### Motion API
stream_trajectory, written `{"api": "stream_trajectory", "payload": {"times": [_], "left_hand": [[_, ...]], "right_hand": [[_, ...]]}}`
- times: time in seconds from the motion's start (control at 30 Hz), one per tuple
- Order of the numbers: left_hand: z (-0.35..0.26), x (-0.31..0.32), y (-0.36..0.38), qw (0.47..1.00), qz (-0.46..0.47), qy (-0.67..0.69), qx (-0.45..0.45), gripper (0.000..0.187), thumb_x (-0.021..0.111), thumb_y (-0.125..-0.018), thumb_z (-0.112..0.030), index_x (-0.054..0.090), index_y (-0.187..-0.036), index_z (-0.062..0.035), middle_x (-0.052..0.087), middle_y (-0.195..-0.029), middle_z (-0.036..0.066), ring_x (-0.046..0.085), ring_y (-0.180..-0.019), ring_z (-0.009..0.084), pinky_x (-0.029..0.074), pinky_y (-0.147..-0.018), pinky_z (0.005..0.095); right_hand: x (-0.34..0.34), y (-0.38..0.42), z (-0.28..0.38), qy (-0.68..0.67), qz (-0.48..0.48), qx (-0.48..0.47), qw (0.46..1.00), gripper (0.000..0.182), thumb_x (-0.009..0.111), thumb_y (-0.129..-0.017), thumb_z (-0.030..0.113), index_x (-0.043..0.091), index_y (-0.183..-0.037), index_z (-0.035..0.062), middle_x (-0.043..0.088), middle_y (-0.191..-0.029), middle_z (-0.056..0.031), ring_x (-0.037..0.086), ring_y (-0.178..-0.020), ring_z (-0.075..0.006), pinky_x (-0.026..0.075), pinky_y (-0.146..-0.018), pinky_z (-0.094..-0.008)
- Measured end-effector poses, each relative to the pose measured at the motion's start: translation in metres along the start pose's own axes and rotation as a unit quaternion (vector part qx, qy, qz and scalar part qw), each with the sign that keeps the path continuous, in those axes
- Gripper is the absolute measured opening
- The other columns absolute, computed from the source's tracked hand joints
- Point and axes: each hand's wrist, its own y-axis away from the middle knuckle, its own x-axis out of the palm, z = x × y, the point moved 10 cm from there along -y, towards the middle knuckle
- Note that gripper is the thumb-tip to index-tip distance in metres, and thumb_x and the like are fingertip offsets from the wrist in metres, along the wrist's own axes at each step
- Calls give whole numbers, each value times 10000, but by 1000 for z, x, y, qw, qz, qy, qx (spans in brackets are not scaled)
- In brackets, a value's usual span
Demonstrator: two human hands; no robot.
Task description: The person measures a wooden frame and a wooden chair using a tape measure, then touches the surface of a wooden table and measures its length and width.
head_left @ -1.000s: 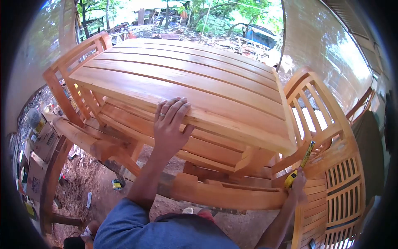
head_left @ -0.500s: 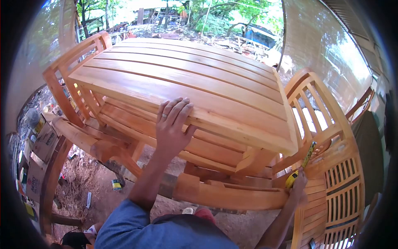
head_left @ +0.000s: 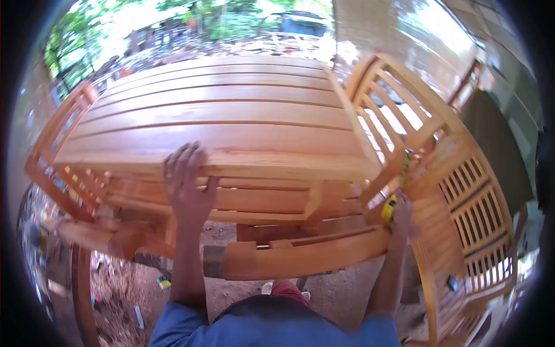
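My left hand (head_left: 188, 179) lies on the near edge of the slatted wooden table (head_left: 225, 113). Its fingers are stretched over the top and the thumb is apart at the front side. My right hand (head_left: 402, 215) is closed around a yellow tape measure (head_left: 389, 208), right of the table's near right corner. A short length of blade (head_left: 406, 168) sticks out of the case, pointing away from me. Motion blur softens both hands.
A wooden chair (head_left: 399, 98) stands at the table's right side and another chair (head_left: 52, 144) at its left. A slatted wooden piece (head_left: 480, 202) is at far right. A curved wooden rail (head_left: 306, 254) runs in front of me. A small can (head_left: 164, 283) sits on the dirt floor.
My view has turned to the right, so the table and chairs sit further left. The left hand stays on the table edge. The right hand still holds the tape measure with its blade out.
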Motion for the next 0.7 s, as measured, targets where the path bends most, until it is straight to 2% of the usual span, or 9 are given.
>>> {"api": "stream_trajectory", "payload": {"times": [0.07,0.13,0.37,0.47,0.7], "left_hand": [[-3,1,-1,1000,-1,8,4,460,735,-666,-87,591,-1101,-38,609,-1166,131,552,-1130,323,394,-984,468],[-3,0,-1,1000,-1,11,-4,509,715,-640,-3,583,-1130,-36,606,-1176,135,542,-1145,324,394,-991,462],[-3,0,-1,1000,-2,5,0,527,735,-630,-13,583,-1134,-35,610,-1172,124,542,-1145,317,397,-987,450],[-3,0,-1,1000,-11,-2,6,453,714,-675,-87,591,-1107,-30,612,-1162,130,561,-1116,314,396,-974,468],[-4,1,0,1000,-8,0,3,476,721,-668,-66,583,-1122,-34,605,-1172,129,550,-1130,314,392,-979,464]], "right_hand": [[-4,18,37,34,-10,-16,999,413,555,-922,346,633,-910,-59,579,-771,-122,508,-711,-206,431,-684,-361],[-2,16,26,-18,-22,18,999,401,571,-915,336,632,-875,-59,574,-751,-117,499,-702,-200,425,-681,-358],[-3,24,39,-33,-19,25,999,379,586,-912,321,640,-851,-49,562,-721,-95,484,-672,-167,409,-639,-335],[-4,24,40,-41,-28,8,999,362,582,-918,309,655,-862,-41,558,-704,-82,483,-660,-157,406,-630,-319],[-1,20,29,-55,-20,24,998,355,580,-922,304,662,-863,-36,560,-700,-83,473,-659,-157,408,-636,-320]]}}
